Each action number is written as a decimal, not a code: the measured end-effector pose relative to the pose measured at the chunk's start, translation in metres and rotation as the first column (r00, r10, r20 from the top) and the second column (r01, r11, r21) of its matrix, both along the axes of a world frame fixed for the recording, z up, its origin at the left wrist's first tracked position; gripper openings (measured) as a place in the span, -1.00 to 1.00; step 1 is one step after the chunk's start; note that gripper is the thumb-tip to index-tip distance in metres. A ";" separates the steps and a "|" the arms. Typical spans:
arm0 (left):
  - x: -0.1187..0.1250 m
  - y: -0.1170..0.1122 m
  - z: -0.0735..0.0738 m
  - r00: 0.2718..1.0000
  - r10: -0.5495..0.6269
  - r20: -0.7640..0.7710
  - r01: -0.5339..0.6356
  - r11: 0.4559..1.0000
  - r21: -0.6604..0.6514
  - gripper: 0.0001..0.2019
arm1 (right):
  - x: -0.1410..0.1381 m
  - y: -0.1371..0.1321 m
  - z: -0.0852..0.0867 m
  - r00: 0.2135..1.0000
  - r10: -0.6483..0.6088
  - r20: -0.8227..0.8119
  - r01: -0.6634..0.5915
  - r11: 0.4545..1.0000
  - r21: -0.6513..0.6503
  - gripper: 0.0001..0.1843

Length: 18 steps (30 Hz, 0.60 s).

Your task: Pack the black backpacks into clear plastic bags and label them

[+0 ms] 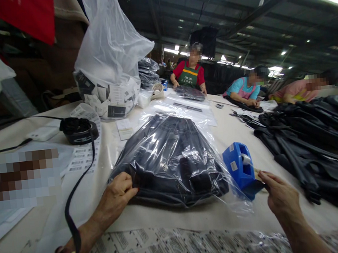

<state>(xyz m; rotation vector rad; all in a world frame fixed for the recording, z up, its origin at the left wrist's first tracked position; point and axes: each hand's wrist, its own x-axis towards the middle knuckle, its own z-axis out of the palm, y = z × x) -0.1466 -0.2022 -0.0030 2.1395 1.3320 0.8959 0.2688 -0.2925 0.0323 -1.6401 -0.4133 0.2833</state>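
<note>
A folded dark garment inside a clear plastic bag (172,158) lies on the pale table (232,130) in front of me. My left hand (116,198) is closed on the bag's near left corner. My right hand (277,193) pinches the end of the tape at a blue tape dispenser (241,169), which stands at the bag's right side. The fingers there are pressed together on the tape end.
A heap of dark garments (316,147) fills the right side. A large clear bag of printed tags (109,76) stands at the back left, by a black round object (78,130) and label sheets (83,155). Three people (189,72) work at the far end. Printed plastic lies along the near edge.
</note>
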 end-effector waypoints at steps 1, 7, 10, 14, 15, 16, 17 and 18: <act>0.000 0.000 0.000 1.000 0.001 0.000 -0.001 1.000 -0.008 -0.70 | -0.006 -0.009 0.001 0.996 -0.016 0.083 0.015 1.000 0.017 -0.61; -0.001 -0.001 0.000 1.000 -0.003 0.003 0.003 1.000 -0.019 -0.71 | -0.023 -0.052 -0.033 1.000 0.010 0.023 -0.008 0.996 -0.086 -0.55; -0.001 0.000 -0.001 1.000 -0.008 0.007 0.008 0.999 -0.047 -0.71 | -0.018 -0.047 -0.055 0.966 0.075 -0.247 -0.083 0.996 -0.022 -0.49; -0.001 0.001 -0.002 1.000 -0.002 0.020 0.004 0.997 -0.075 -0.71 | -0.003 -0.047 -0.064 0.984 0.073 -0.161 -0.094 0.988 -0.126 -0.47; -0.001 0.001 -0.003 1.000 -0.002 0.027 0.004 0.997 -0.071 -0.72 | 0.003 -0.052 -0.064 0.995 0.070 -0.072 -0.084 0.973 -0.217 -0.49; 0.000 0.000 -0.003 0.999 -0.003 0.036 0.006 0.998 -0.065 -0.73 | 0.010 -0.058 -0.065 0.997 0.077 0.020 -0.066 0.946 -0.318 -0.51; 0.000 0.000 -0.003 0.999 -0.005 0.044 0.008 0.998 -0.058 -0.74 | 0.018 -0.065 -0.067 0.990 0.097 0.099 -0.049 0.911 -0.409 -0.54; 0.001 -0.001 -0.004 0.999 -0.008 0.049 0.011 0.999 -0.053 -0.74 | 0.026 -0.070 -0.069 0.977 0.125 0.174 -0.028 0.879 -0.476 -0.57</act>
